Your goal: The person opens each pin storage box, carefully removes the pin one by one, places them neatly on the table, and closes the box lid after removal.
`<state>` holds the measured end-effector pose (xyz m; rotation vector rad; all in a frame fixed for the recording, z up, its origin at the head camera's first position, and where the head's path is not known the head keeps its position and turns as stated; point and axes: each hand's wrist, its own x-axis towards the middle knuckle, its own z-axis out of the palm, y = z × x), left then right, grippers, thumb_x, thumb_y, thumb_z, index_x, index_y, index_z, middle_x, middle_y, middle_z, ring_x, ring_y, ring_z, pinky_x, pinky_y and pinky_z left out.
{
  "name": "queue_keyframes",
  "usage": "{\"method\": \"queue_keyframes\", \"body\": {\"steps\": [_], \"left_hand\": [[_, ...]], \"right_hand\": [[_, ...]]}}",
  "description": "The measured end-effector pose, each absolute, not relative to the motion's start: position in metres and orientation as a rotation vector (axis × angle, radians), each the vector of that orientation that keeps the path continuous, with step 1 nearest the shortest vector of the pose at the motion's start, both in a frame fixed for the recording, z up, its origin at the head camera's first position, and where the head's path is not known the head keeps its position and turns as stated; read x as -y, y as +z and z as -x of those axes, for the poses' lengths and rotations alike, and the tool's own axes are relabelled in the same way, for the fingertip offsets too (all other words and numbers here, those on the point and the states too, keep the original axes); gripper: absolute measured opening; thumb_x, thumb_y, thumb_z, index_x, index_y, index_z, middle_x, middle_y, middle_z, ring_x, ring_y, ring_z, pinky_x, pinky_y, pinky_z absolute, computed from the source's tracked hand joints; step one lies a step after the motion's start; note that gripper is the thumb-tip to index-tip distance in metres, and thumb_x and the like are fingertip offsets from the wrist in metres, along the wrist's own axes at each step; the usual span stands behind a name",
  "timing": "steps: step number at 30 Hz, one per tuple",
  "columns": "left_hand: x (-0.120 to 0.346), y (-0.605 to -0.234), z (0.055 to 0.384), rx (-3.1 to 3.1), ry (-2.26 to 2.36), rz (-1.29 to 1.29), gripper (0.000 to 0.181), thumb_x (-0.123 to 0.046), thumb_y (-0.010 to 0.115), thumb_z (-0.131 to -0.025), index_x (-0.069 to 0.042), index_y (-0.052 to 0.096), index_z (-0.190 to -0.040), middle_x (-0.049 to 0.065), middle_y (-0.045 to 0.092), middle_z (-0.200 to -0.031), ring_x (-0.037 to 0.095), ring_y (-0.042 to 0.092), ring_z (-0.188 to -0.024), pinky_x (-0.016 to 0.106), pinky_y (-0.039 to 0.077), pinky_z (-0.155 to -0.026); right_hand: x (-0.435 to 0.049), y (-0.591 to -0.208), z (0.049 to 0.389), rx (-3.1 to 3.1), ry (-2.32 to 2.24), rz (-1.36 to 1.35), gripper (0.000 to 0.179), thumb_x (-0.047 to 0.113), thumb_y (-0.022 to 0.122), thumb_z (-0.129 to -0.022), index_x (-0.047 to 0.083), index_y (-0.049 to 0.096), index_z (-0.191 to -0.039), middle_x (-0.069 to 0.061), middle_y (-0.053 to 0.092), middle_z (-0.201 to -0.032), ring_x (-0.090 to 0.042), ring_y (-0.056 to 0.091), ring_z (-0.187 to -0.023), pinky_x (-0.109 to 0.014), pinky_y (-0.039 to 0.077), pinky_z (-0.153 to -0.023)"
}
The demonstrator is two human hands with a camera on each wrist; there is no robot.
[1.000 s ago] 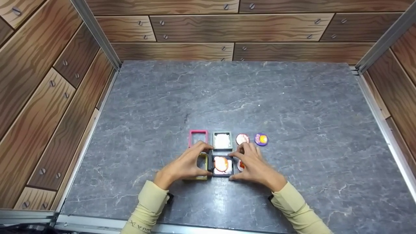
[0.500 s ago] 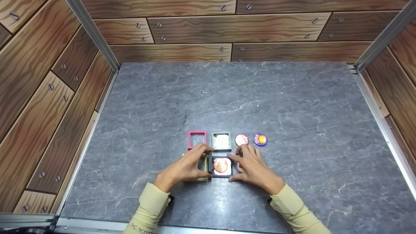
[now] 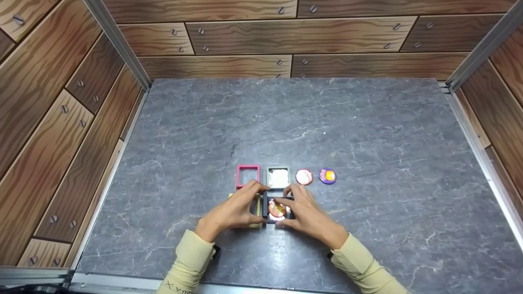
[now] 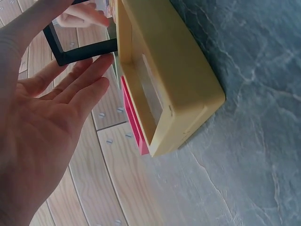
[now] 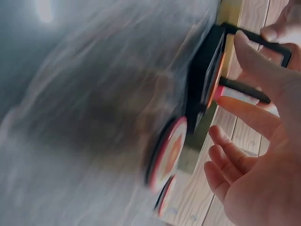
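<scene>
A black hinged square case (image 3: 266, 209) stands open on the table, its frame-like lid raised on the left. My left hand (image 3: 233, 210) holds this lid (image 4: 89, 52) with thumb and fingers at opposite edges. Inside the base lies an orange-red round badge (image 3: 277, 208). My right hand (image 3: 308, 214) reaches over the base from the right, thumb and index finger apart at the badge's near and far sides. Whether they touch badge or case is hard to tell. In the right wrist view, the other fingers are loosely bent and hold nothing.
A yellow square case (image 4: 188, 101) sits left of the black one, partly under my left hand. Behind stand a pink case (image 3: 248, 166) and a grey-green case (image 3: 268, 179). A red-rimmed badge (image 3: 304, 177) and a purple badge (image 3: 327, 176) lie to their right.
My right hand has moved left from the case's right edge to over the base and badge. The left hand stays at the raised lid.
</scene>
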<state>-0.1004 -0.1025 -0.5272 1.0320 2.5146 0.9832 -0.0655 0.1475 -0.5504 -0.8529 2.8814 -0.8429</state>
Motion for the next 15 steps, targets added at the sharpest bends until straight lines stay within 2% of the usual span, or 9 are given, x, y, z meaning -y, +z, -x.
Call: {"method": "queue_keyframes", "body": {"steps": [6, 15], "left_hand": [[0.103, -0.527, 0.100, -2.499, 0.984, -1.022, 0.077, -0.024, 0.092, -0.080, -0.006, 0.053, -0.143, 0.006, 0.060, -0.135, 0.022, 0.063, -0.125, 0.039, 0.053, -0.118], [0.104, -0.528, 0.103, -2.485, 1.009, -1.041, 0.074, -0.020, 0.091, -0.080, -0.005, 0.053, -0.141, 0.009, 0.061, -0.134, 0.022, 0.063, -0.122, 0.039, 0.054, -0.117]], "right_hand": [[-0.134, -0.552, 0.066, -2.847, -0.888, 0.918, 0.056, 0.030, 0.089, -0.082, 0.006, 0.073, -0.131, -0.013, 0.060, -0.128, -0.030, 0.051, -0.118, -0.046, 0.055, -0.103], [-0.127, -0.552, 0.068, -2.850, -0.876, 0.928, 0.048, 0.020, 0.085, -0.087, 0.007, 0.072, -0.131, -0.013, 0.060, -0.133, -0.030, 0.052, -0.120, -0.043, 0.056, -0.102]]}}
